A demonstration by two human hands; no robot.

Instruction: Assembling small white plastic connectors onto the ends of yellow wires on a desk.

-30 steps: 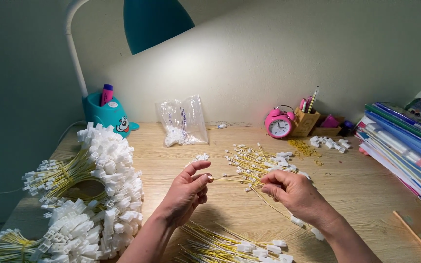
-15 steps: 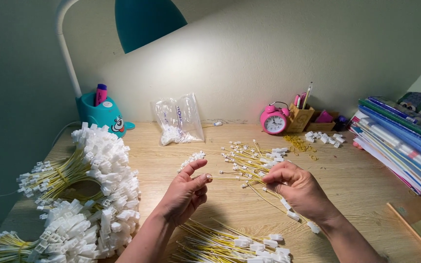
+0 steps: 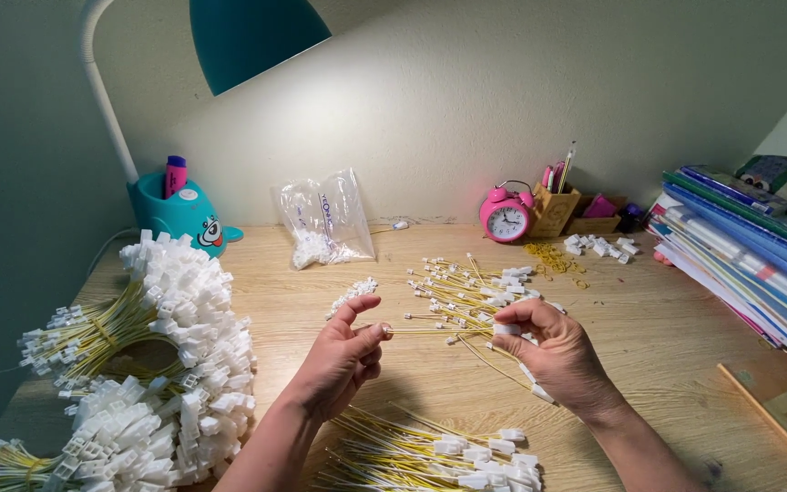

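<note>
Left hand pinches one end of a thin yellow wire between thumb and forefinger, other fingers curled; right hand grips the wire's other end with its white connector, fingers bunched around it — wire runs level between the two hands, just above the wooden surface. Loose pile of wired connectors just behind the hands, another batch near the wrists. Big bundled heaps of white connectors on the left. At the back: clear plastic bag, teal lamp base, pink alarm clock, stack of books at right.
</note>
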